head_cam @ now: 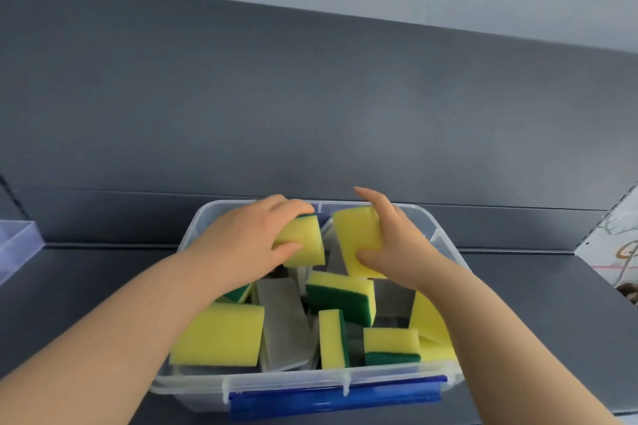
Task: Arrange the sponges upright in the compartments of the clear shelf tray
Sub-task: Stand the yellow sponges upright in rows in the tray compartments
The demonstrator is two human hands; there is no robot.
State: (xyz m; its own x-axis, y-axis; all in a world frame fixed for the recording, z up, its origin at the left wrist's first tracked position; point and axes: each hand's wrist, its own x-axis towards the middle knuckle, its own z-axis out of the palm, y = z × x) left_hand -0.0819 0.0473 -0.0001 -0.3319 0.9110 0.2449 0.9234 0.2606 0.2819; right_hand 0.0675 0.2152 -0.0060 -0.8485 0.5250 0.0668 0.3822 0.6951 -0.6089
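Two hands work over a clear storage bin (210, 217) on a dark grey shelf (518, 286). The left hand (248, 245) grips a yellow-green sponge (305, 240), thumb on the yellow face, fingers curled over the green far edge. The right hand (400, 248) pinches a second sponge (355, 235), thumb on its yellow face, index finger lifted straight. Both sponges are over the bin's far half, just beside each other. Loose sponges (217, 338) and grey pads (279, 314) lie jumbled inside. A blue latch (335, 398) sits on the near wall. The clear shelf tray (17, 245), only partly in view, is at far left, well apart from the bin.
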